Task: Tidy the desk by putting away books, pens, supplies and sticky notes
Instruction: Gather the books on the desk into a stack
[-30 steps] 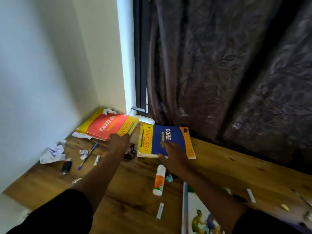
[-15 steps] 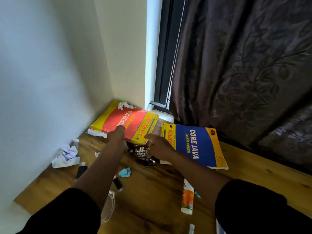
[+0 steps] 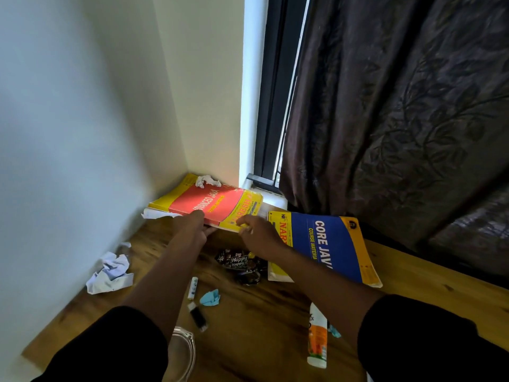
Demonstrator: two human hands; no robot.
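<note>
Crumpled paper (image 3: 110, 272) sits far left on your desk (image 3: 275, 312) by the wall. Your left hand (image 3: 192, 230) has a grip on the near edge of the red-and-yellow book (image 3: 209, 202) in the corner, thumb on top. Your right hand (image 3: 259, 235) pinches that book's near right corner. The blue book (image 3: 327, 244) lies just right of it, flat on the desk.

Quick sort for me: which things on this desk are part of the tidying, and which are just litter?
Job: red book, gripped by left hand and right hand; blue book; glue bottle.
Lying about: crumpled paper; snack wrapper; blue scrap.
</note>
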